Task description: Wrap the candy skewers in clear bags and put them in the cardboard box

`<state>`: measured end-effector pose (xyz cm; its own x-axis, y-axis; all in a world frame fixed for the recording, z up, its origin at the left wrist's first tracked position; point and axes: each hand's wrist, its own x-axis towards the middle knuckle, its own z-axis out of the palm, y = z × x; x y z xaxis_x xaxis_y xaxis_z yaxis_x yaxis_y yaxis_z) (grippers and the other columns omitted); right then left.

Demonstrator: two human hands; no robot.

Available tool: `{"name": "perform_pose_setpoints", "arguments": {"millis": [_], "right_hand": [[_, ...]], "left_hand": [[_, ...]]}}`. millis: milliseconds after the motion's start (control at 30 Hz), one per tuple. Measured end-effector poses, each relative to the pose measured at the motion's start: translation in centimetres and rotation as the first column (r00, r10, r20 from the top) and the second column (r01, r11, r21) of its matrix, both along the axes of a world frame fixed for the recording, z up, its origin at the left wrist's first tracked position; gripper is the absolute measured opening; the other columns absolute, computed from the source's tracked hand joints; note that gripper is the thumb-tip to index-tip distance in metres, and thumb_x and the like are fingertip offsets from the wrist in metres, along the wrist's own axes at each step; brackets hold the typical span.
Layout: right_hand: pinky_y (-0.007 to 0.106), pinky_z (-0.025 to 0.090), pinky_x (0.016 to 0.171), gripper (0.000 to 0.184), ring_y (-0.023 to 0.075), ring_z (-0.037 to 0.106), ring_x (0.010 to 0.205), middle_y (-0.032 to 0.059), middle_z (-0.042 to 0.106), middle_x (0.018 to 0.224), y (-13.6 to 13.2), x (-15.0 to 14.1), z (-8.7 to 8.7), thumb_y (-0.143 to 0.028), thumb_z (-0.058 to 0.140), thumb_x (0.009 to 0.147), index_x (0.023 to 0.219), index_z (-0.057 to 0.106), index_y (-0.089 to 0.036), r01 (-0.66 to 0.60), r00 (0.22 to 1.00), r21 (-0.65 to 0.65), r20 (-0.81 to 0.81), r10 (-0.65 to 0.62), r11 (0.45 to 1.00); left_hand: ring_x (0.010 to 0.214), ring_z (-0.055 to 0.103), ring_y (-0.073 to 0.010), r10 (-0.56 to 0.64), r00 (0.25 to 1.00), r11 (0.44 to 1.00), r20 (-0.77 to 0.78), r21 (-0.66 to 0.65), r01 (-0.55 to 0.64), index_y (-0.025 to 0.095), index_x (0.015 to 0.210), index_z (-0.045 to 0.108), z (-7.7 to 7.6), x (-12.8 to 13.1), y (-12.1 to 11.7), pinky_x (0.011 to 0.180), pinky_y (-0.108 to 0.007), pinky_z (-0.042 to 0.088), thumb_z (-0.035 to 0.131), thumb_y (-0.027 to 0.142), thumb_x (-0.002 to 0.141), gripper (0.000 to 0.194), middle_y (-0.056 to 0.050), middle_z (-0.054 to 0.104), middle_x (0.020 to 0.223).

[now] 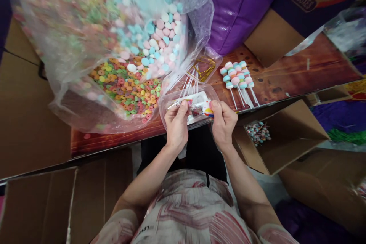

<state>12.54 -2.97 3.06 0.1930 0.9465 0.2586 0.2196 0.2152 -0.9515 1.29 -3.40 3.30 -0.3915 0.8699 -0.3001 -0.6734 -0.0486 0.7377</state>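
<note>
Between my two hands is a small clear printed candy wrapper with a white, red and yellow end (208, 107). My left hand (177, 127) pinches its left end between thumb and fingers. At the right end, my right hand (225, 124) grips it the same way. Just beneath lies a clear plastic tray (162, 103), with white sticks (187, 85) at its back edge. Gold twist ties (206, 70) sit in a small clear container behind. To the right, several candy skewers (236, 74) in pink, blue and white lie on the wooden table. Whether anything is inside the wrapper I cannot tell.
A large clear bag (197, 5) holds ring candies (128, 87) and pastel round candies (160, 38) at left. Behind stands a purple bag (228, 4). An open cardboard box (294, 137) with finished skewers (259, 132) is below right. More cardboard boxes (37, 202) stand left.
</note>
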Motion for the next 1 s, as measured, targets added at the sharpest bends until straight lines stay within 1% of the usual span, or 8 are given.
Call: {"name": "perform_pose_setpoints", "arguments": {"millis": [167,400,533,600,667,800,900,1000], "right_hand": [[0.028,0.027,0.055,0.056,0.0098,0.028,0.059,-0.0052,0.029,0.062,0.3,0.1,-0.1,-0.054,0.057,0.101,0.062,0.034,-0.022,0.051,0.997,0.036,0.062,-0.054,0.998],[0.027,0.028,0.057,0.053,0.0094,0.029,0.059,-0.0053,0.031,0.061,0.8,1.3,-0.2,-0.047,0.058,0.101,0.061,0.034,-0.021,-0.089,0.986,0.047,0.144,0.082,0.995],[0.028,0.034,0.060,0.050,0.0107,0.036,0.057,-0.0049,0.038,0.059,2.5,2.6,-0.5,-0.044,0.055,0.103,0.061,0.040,-0.022,0.012,0.976,0.065,0.217,-0.026,0.998],[0.030,0.039,0.065,0.045,0.0136,0.044,0.061,-0.0023,0.047,0.062,4.1,4.1,-0.8,-0.042,0.051,0.105,0.065,0.048,-0.022,0.114,0.926,0.109,0.349,-0.145,0.987],[0.033,0.042,0.073,0.036,0.0182,0.052,0.071,0.0030,0.057,0.072,6.0,6.2,-1.4,-0.039,0.051,0.104,0.073,0.056,-0.022,0.203,0.800,0.177,0.537,-0.267,0.963],[0.040,0.045,0.082,0.018,0.0288,0.059,0.093,0.0147,0.066,0.101,9.2,10.1,-3.0,-0.038,0.063,0.096,0.095,0.063,-0.020,0.272,0.531,0.163,0.796,-0.290,0.948],[0.040,0.046,0.079,0.014,0.0291,0.060,0.089,0.0145,0.067,0.096,10.2,11.2,-4.1,-0.033,0.063,0.095,0.096,0.063,-0.020,0.302,0.494,0.094,0.836,-0.240,0.949],[0.039,0.047,0.077,0.012,0.0272,0.061,0.085,0.0135,0.069,0.093,10.2,11.2,-4.5,-0.027,0.057,0.096,0.090,0.064,-0.020,0.299,0.567,0.133,0.772,-0.289,0.945]], "left_hand": [[0.059,0.053,-0.0060,0.031,0.999,0.999,-0.022,0.038,-0.030,0.019,0.063,0.063,0.0,0.4,0.1,0.059,-0.020,0.043,0.092,0.042,0.075,0.039,0.005,0.059,0.063],[0.063,0.061,-0.0067,-0.027,0.998,0.999,0.059,-0.040,0.029,0.018,0.065,0.065,0.1,-0.3,0.9,0.060,-0.018,0.049,0.101,0.037,0.057,0.042,0.004,0.068,0.071],[0.060,0.058,-0.0054,0.037,0.996,0.998,0.082,-0.049,-0.034,0.018,0.064,0.062,0.0,-0.2,1.2,0.057,-0.017,0.046,0.100,0.034,0.059,0.042,0.005,0.065,0.066],[0.059,0.058,-0.0050,0.061,0.993,0.996,0.100,-0.078,-0.053,0.018,0.065,0.060,-0.1,-0.3,1.3,0.058,-0.017,0.046,0.099,0.034,0.060,0.042,0.005,0.064,0.065],[0.059,0.059,-0.0048,0.063,0.991,0.993,0.122,-0.109,-0.049,0.018,0.067,0.060,-0.2,-0.7,1.5,0.061,-0.017,0.048,0.099,0.033,0.063,0.042,0.005,0.064,0.065],[0.057,0.059,-0.0046,0.036,0.988,0.988,0.151,-0.151,-0.013,0.018,0.069,0.059,-0.3,-1.4,1.7,0.063,-0.019,0.049,0.098,0.035,0.066,0.042,0.006,0.063,0.063],[0.056,0.060,-0.0058,0.017,0.987,0.987,0.158,-0.160,0.009,0.019,0.069,0.057,-0.4,-1.5,1.8,0.064,-0.020,0.049,0.097,0.039,0.066,0.046,0.007,0.062,0.062],[0.060,0.064,-0.0079,-0.011,0.986,0.986,0.167,-0.162,0.038,0.019,0.072,0.057,-0.5,-1.6,1.9,0.067,-0.022,0.050,0.095,0.043,0.069,0.045,0.005,0.064,0.064]]}}
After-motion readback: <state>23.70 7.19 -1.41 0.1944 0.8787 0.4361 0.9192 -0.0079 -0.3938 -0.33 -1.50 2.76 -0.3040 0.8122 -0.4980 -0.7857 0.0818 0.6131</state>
